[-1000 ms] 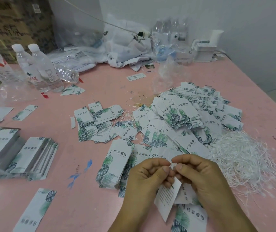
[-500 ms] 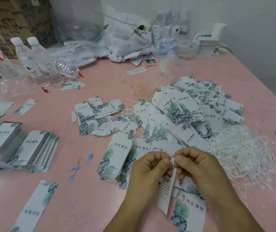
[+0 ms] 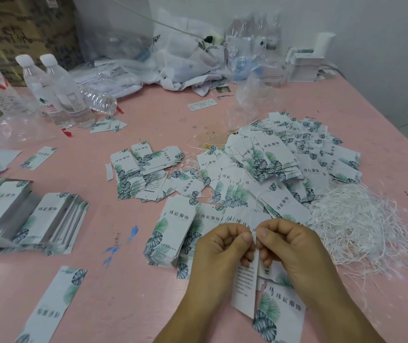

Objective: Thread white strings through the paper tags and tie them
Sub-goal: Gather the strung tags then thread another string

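Note:
My left hand [image 3: 219, 246] and my right hand [image 3: 289, 246] meet near the table's front edge, thumbs and forefingers pinching the top of a white paper tag [image 3: 246, 288] that hangs down between them. A bit of white string shows at the pinch; its path through the tag is hidden by my fingers. A tangle of white strings [image 3: 361, 226] lies just right of my right hand. A big heap of leaf-printed tags with strings [image 3: 279, 169] spreads beyond my hands. A neat stack of tags [image 3: 173, 231] sits left of my left hand.
The pink table [image 3: 148, 107] also holds stacked tags [image 3: 47, 219] at the left, a loose tag [image 3: 54, 303] at front left, two upright water bottles [image 3: 59, 90], one lying bottle, plastic bags [image 3: 188, 58] at the back and a white box [image 3: 307, 63] by the wall.
The tag has turned more edge-on and hangs straighter between my thumbs. Both hands stay together in nearly the same spot. The view has tilted slightly.

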